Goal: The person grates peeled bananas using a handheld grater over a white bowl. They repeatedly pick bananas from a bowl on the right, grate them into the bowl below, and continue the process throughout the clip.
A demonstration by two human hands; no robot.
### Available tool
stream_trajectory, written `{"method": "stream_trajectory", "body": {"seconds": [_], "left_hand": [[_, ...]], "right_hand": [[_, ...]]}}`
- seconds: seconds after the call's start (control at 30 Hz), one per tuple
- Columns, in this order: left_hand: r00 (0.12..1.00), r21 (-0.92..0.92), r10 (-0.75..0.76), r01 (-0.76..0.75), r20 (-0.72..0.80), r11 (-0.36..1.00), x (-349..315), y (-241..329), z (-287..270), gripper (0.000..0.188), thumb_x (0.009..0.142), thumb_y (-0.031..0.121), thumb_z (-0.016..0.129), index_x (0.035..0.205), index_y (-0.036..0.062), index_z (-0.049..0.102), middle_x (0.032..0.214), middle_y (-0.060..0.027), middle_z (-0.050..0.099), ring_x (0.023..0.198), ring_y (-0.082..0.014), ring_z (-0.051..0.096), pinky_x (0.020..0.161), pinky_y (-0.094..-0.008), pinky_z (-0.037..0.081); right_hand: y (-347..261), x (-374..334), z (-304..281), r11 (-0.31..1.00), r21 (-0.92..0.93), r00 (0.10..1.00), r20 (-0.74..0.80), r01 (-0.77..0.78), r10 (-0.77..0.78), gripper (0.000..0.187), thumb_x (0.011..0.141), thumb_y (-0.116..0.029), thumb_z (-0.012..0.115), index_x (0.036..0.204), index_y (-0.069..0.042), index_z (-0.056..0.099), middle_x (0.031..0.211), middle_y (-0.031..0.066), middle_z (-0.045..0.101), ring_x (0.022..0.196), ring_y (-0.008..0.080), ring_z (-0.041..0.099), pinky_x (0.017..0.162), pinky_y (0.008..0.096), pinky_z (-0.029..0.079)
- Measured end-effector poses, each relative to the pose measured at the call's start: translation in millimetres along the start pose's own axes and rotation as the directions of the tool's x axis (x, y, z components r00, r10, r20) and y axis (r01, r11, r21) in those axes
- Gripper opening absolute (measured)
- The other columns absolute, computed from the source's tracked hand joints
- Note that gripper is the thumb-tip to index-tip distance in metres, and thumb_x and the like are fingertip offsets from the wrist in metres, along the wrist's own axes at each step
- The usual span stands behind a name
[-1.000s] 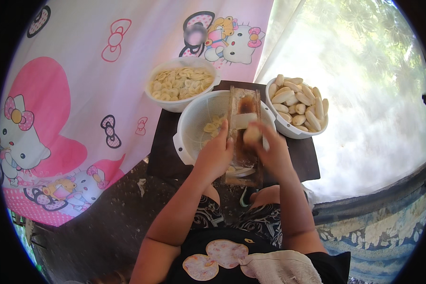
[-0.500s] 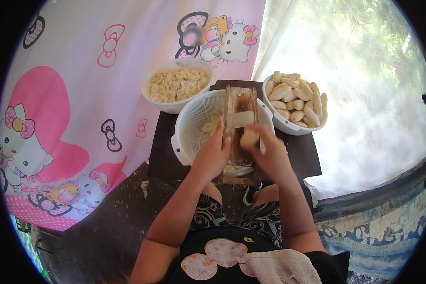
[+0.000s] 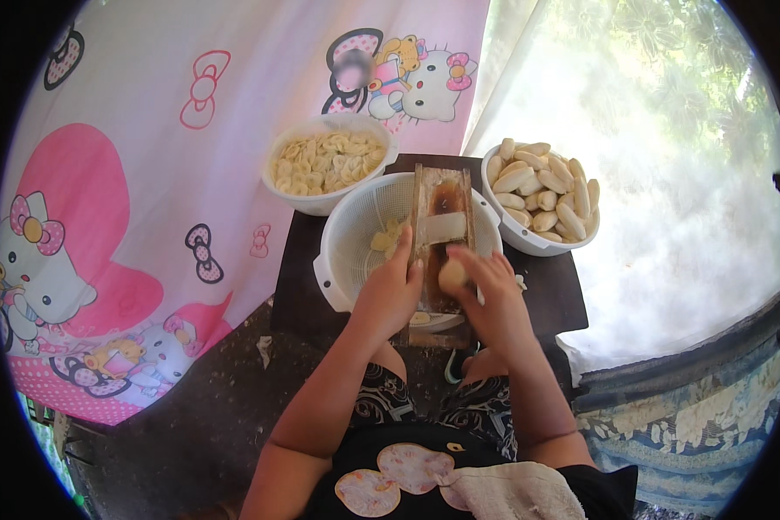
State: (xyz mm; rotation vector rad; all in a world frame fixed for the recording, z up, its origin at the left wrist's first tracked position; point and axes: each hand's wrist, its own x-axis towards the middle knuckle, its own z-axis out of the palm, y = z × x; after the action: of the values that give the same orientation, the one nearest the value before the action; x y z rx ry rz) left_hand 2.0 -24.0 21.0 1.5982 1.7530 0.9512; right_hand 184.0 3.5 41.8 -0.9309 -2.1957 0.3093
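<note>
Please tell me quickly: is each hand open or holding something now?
Left hand: holding the wooden slicer by its left edge.
Right hand: closed around a pale peeled fruit, over the slicer.

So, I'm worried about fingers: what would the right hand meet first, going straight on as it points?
Likely the pale strip across the wooden slicer, just ahead of the right hand, though depth there is unclear.
</note>
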Motion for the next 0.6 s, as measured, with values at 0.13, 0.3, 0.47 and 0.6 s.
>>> {"method": "stream_trajectory", "body": {"seconds": [0.13,0.3,0.47,0.6], "left_hand": [[0.997,-0.025,-0.060,0.061,0.045,0.998,-2,2,-1,0.063,0.100,0.026,0.044,0.156,0.0087,0.020,0.092,-0.0307,0.065,0.089,-0.0434,0.066,0.082,-0.0482,0.049],[0.999,-0.035,-0.039,0.040,0.026,0.999,0,6,-3,0.062,0.100,0.025,0.043,0.156,0.0100,0.020,0.095,-0.0314,0.065,0.091,-0.0437,0.065,0.083,-0.0484,0.049],[0.994,-0.027,-0.096,0.097,0.052,0.995,-2,5,-2,0.060,0.102,0.025,0.046,0.157,0.0154,0.022,0.098,-0.0309,0.064,0.092,-0.0383,0.066,0.087,-0.0402,0.048],[1.000,0.009,-0.011,0.011,0.012,1.000,-4,2,0,0.061,0.101,0.026,0.042,0.156,0.0100,0.021,0.094,-0.0315,0.065,0.090,-0.0437,0.066,0.082,-0.0491,0.049]], "right_hand": [[18,34,8,0.998,-0.065,0.997,-0.081,-0.025,0.020,0.050,0.080,-0.005,0.068,0.129,-0.008,0.059,0.107,0.0162,0.067,0.106,0.0338,0.061,0.103,0.0468,0.038],[58,97,19,0.990,-0.052,0.987,-0.106,-0.130,0.123,0.046,0.082,-0.015,0.068,0.127,-0.011,0.060,0.105,0.0188,0.066,0.105,0.0385,0.058,0.100,0.0455,0.040],[0,14,-1,0.992,-0.121,0.998,-0.050,-0.032,0.026,0.047,0.076,-0.011,0.073,0.123,-0.014,0.064,0.101,0.0111,0.069,0.098,0.0324,0.061,0.100,0.0466,0.040],[10,30,5,0.996,-0.088,0.997,-0.077,-0.007,0.000,0.046,0.076,-0.012,0.074,0.121,-0.013,0.066,0.101,0.0074,0.070,0.094,0.0305,0.061,0.100,0.0441,0.040]]}}
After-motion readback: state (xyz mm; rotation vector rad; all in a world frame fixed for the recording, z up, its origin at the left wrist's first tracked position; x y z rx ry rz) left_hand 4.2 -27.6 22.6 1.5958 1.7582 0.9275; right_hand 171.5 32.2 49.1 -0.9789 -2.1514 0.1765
